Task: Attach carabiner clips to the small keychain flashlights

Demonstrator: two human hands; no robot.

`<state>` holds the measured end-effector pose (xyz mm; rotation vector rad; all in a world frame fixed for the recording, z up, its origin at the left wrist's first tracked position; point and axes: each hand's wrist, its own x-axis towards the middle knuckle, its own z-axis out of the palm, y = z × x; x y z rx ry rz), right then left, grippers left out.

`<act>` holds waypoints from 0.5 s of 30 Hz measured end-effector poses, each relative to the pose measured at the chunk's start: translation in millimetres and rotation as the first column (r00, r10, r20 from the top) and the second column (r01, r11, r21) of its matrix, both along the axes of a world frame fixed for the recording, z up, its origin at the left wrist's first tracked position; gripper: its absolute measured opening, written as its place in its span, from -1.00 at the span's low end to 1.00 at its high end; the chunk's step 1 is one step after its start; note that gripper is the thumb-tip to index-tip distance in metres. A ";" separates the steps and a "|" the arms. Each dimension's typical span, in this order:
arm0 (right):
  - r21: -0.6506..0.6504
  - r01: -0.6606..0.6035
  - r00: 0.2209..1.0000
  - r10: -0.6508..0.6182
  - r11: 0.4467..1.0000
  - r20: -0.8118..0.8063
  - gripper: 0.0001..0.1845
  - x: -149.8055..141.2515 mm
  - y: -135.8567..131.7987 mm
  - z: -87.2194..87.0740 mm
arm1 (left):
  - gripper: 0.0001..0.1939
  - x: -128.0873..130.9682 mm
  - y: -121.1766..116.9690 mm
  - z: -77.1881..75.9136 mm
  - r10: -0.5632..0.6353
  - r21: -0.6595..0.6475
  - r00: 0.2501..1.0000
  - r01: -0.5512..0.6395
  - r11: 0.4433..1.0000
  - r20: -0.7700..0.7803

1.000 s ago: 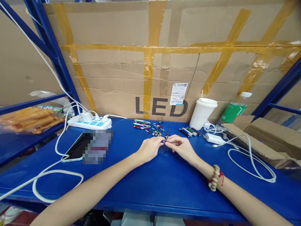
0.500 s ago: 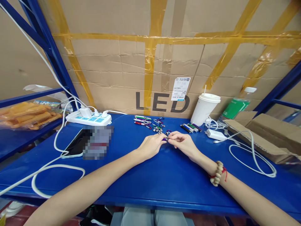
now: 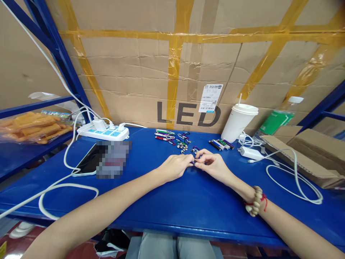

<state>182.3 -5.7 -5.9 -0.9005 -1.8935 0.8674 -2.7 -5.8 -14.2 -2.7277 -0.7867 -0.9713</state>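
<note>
My left hand (image 3: 176, 167) is closed, thumb and forefinger pinched on a small purple flashlight tube (image 3: 193, 162) that the fingers almost wholly hide. From the other side, my right hand (image 3: 212, 164) meets it fingertip to fingertip, pinching at the tube's end. Just beyond the fingers lie small silver caps (image 3: 183, 146) and a carabiner clip (image 3: 195, 148). Behind them, several thin flashlights with clips (image 3: 164, 135) form a row, with loose carabiner clips (image 3: 183, 136) beside it. To the right rests a group of clipless coloured tubes (image 3: 221, 144).
A white cup with a straw (image 3: 238, 124), a green-labelled bottle (image 3: 279, 117), a charger with cable (image 3: 250, 153) and an open carton (image 3: 304, 154) stand right. Left are a power strip (image 3: 104, 133), a phone (image 3: 87, 162) and bagged food (image 3: 35, 126). A large taped carton (image 3: 121, 79) walls the back.
The view has shifted slightly. Both hands stay together, and the purple tube, plainly visible before, is now mostly covered by the fingers.
</note>
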 end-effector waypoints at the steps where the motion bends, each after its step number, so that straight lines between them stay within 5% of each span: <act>1: 0.052 0.003 1.000 -0.004 0.999 0.012 -0.72 0.2 -0.2 0.2 | -0.88 0.2 -0.2 0.5 -0.005 0.027 1.000 0.005 1.000 0.006; 8: 0.137 0.044 0.998 -0.051 0.990 0.046 -0.70 -0.3 -2.9 0.7 | -0.91 0.2 -0.2 2.4 0.023 0.136 0.999 -0.027 0.990 0.028; 15: -0.094 0.070 0.997 -0.072 0.993 -0.014 -0.61 -5.5 -1.4 4.3 | -0.90 0.2 0.3 2.4 0.035 0.168 0.999 -0.042 0.985 0.041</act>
